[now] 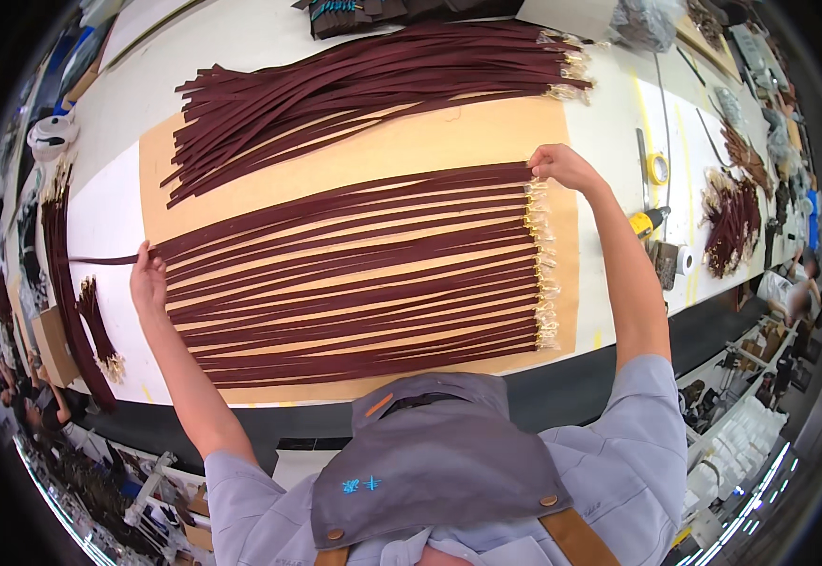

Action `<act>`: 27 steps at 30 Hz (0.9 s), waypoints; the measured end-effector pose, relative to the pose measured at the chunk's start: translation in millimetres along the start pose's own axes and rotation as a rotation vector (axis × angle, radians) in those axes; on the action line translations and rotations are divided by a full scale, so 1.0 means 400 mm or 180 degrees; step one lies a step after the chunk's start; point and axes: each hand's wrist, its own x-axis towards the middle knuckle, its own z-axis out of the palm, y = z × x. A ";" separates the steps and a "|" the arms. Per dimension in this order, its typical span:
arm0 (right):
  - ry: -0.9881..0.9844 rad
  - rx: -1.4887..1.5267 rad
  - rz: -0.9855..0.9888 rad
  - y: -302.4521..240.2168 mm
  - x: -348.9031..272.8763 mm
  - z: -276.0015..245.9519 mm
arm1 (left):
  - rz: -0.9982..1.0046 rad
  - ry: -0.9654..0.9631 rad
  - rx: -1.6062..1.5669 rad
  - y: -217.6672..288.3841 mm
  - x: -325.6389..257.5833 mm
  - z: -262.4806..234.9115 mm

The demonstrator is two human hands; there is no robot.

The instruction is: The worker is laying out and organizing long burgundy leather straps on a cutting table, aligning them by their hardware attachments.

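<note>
A maroon strap (104, 260) runs along the far edge of a spread row of similar straps (364, 272). My left hand (149, 277) pinches it near its left end, with a tail reaching past the fingers. At the other end, my right hand (562, 167) has its fingertips closed on the strap, beside the metal fittings. The row lies side by side on a tan sheet (501, 121). Gold-coloured fittings in clear plastic wrap (545, 274) line its right ends. Farther back is a loose heap of maroon straps (373, 71).
On the right lie a yellow tape roll (656, 169), a yellow-handled tool (647, 224), a white roll (685, 260) and a coiled strap bundle (732, 224). At left are a long strap bundle (57, 236), a short bundle (98, 325) and a cardboard box (51, 344).
</note>
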 end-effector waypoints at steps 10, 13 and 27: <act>0.0777 -0.1290 0.0001 0.182 0.245 0.039 | -0.0092 0.0317 0.0620 -0.213 0.171 0.011; 0.0819 -0.1348 -0.0084 0.195 0.276 0.061 | -0.0383 0.0976 0.1169 -0.238 0.188 -0.016; 0.0898 -0.1795 -0.0114 0.158 0.315 0.096 | 0.0989 0.1031 0.5448 -0.291 0.100 0.150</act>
